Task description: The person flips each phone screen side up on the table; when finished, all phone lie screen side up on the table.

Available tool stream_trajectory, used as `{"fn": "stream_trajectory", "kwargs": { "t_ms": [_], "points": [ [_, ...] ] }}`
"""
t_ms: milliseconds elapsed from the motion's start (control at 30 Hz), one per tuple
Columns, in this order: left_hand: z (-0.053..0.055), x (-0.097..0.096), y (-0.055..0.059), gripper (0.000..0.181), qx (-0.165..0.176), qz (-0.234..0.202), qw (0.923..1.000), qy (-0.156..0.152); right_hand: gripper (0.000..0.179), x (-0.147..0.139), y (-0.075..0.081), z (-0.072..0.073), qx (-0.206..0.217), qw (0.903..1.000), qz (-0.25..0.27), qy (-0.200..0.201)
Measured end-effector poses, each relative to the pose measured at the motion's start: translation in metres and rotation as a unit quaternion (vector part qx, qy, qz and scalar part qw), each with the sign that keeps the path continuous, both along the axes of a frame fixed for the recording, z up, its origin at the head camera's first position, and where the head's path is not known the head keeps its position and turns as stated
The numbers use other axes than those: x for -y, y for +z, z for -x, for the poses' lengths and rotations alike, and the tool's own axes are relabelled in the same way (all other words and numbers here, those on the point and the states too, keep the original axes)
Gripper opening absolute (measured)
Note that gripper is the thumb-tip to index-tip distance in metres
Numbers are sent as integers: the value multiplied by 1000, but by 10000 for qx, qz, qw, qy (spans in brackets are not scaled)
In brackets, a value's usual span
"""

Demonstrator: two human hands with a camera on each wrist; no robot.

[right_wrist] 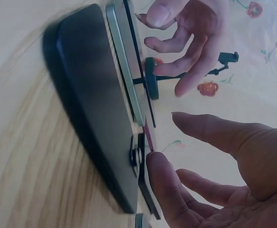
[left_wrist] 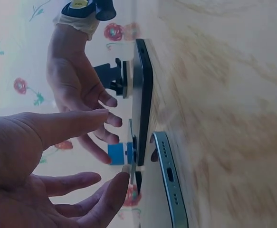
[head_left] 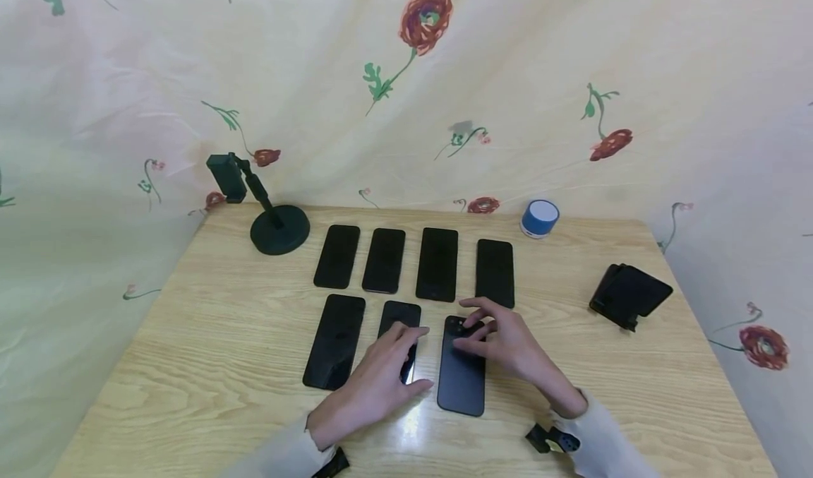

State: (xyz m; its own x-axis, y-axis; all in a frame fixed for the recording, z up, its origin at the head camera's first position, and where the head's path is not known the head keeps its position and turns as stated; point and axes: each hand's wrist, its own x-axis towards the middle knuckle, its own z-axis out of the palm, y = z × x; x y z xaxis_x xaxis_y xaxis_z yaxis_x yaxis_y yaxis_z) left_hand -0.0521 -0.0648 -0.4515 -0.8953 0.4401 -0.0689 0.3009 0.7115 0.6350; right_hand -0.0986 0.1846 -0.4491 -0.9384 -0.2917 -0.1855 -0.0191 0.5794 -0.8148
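My left hand [head_left: 381, 379] hovers over a phone [head_left: 401, 313] lying screen up in the front row, covering part of it. Its thumb and fingers stand apart and hold nothing. My right hand [head_left: 508, 340] is over the camera end of a dark phone [head_left: 461, 386] that lies back up. In the right wrist view, thumb and fingers are spread above that dark phone [right_wrist: 88, 95]; whether a fingertip touches it I cannot tell. The neighbouring phone shows a pale green edge [left_wrist: 170, 178] in the left wrist view. Left of my left hand lies a black phone [head_left: 334, 340].
Behind the hands, several black phones [head_left: 437, 264] form a row on the wooden table [head_left: 209, 337]. A black round-based stand [head_left: 279, 229] is at back left, a blue cylinder [head_left: 540, 218] at back right. A black folded holder [head_left: 630, 294] lies right; flowered cloth [head_left: 317, 111] hangs behind.
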Motion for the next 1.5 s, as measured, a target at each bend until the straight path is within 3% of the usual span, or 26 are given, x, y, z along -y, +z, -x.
{"fn": "stream_trajectory", "kwargs": {
  "t_ms": [233,500,900,1067,1500],
  "points": [
    [-3,-13,-2,75,148,-9,9993,-334,59,-12,-2,-2,9,9994,-253,-227],
    [-7,-29,-4,76,446,290,9967,-619,52,-23,-6,-4,248,9984,-263,-428],
    [-13,-53,-4,82,626,930,9919,-604,46,-32,-14,-6,385,9966,-427,-590],
    [-16,-61,-4,84,441,1292,9887,-619,45,-32,-15,-7,469,9962,-325,-659],
    [-23,-80,-9,83,-54,2232,9711,-844,39,-26,-19,-6,532,9958,-347,-661]
  ]
}}
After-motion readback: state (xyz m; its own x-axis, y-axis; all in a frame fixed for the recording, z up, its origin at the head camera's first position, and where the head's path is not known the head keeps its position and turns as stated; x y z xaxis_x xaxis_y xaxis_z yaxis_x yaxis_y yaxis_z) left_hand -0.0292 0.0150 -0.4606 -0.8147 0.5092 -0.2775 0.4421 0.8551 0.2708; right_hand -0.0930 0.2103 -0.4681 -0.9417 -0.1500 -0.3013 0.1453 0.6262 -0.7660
